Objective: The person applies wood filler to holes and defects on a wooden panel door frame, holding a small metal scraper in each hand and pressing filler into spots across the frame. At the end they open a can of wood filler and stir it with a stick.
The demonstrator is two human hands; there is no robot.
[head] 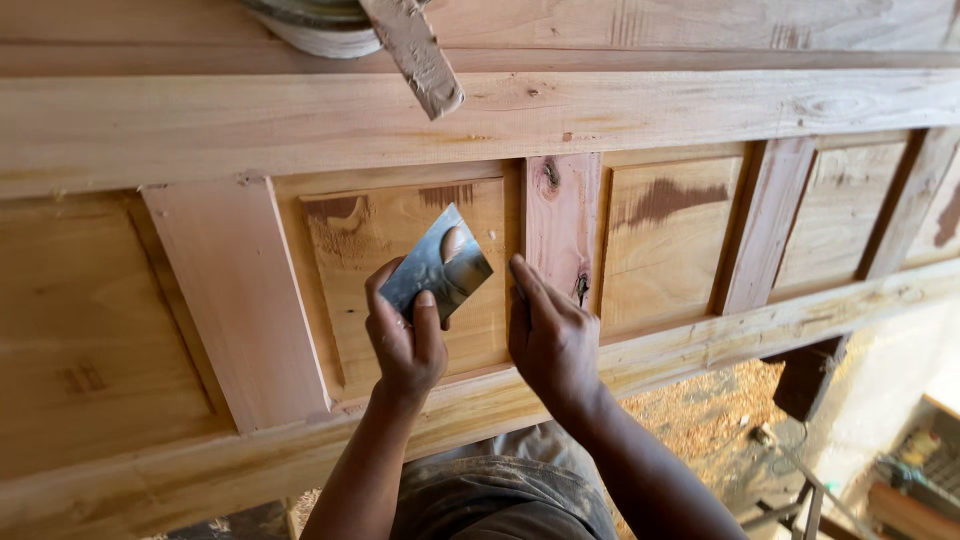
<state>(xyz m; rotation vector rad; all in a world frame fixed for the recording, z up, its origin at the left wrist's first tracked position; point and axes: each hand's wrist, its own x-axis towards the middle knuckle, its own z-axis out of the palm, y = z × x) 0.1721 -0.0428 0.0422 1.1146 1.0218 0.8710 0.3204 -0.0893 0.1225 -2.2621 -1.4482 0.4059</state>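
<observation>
Your left hand (pixel 405 335) fingers pinch the metal scraper (pixel 437 268); right hand (pixel 550 335) rests open-fingered. Tilt it and you'll likely gouge the door panel (pixel 350 300).

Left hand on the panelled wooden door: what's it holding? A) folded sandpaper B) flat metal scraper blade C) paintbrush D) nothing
B: the left hand pinches a thin, flat, shiny metal scraper blade against the recessed wooden door panel, while the right hand rests bare on the panel edge.
</observation>
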